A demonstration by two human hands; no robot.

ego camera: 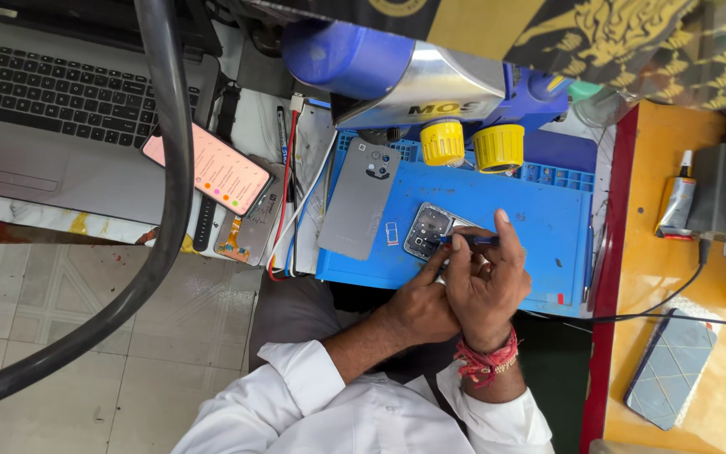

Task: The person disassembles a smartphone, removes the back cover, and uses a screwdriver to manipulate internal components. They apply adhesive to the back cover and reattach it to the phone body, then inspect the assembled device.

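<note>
Seen from above: blue work mat spread over the bench, microscope head with yellow knobs overhanging its far edge

On the mat's left part, detached grey back cover lying flat, camera cutout toward the far edge, well clear of the work

Near mat centre, opened phone, camera-module end exposed, rest hidden under both hands

Left hand curled around the phone's near edge, fingers closed on the frame to steady it

Right hand pinched on a thin blue-handled tool, tip lying at the camera end of the phone; exact contact point too small to tell

Small SIM tray loose on the mat, between back cover and phone

Likely best done so: frame pinned firmly by the left hand, tool kept low and steady, light pressure only, tip kept off the lenses, wrist braced on the mat, loose tray kept away from sweeping knuckles
</note>
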